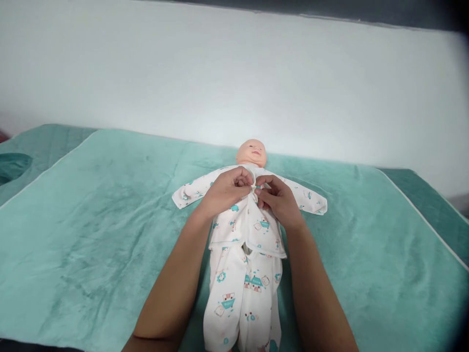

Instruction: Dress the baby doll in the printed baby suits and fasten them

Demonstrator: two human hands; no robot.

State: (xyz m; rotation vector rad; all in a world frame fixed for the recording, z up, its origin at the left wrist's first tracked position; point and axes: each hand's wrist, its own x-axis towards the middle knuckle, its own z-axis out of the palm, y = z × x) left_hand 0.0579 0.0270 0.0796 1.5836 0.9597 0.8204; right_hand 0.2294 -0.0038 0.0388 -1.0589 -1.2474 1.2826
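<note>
A baby doll (251, 152) lies on its back on a teal towel (91, 230), head away from me. It wears a white printed shirt (252, 222) and matching trousers (242, 298). My left hand (226, 189) and my right hand (278, 198) meet at the doll's chest just below the neck. Both pinch the front edges of the shirt, fingers pressed together around a small fastener between them. The doll's sleeves spread out to either side, the left sleeve (188, 191) and the right sleeve (311, 199) flat on the towel.
The towel covers a darker teal sheet (432, 205) that shows at both sides. A white wall (234, 73) rises behind the doll's head. A dark teal bundle (12, 166) sits at the far left edge.
</note>
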